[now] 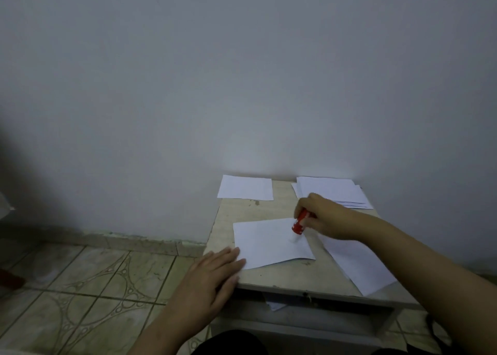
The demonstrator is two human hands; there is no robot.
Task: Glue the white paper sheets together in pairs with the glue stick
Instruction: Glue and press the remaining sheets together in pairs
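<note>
Pinching the red glue stick [300, 221] in the fingers [309, 215] of my right hand [321, 215], I hold it tilted with its tip down on the white sheet [266, 240] lying in front of me, near that sheet's far right corner. The grip is low on the barrel, likely so I can press and steer the tip across the paper.

My left hand [215, 271] lies flat at the near left corner of the same sheet, fingers straight and together, grasping nothing. Its fingertips rest on the paper's edge, which I judge keeps the sheet from sliding while the glue drags over it.

Just right of this sheet, partly under my right forearm, a second white sheet [357, 266] lies at an angle and overhangs the near edge of the bench [271, 276]; it seems ready as the partner for this pair. At the far right corner sits a loose stack of white sheets [336, 190]. At the far left, one more white piece [245, 187] lies alone against the wall [242, 72]; whether it is a finished pair I cannot tell.

Below the bench top, a scrap of paper [275, 305] shows on a lower shelf. Patterned floor tiles [88, 287] spread out to the left.
</note>
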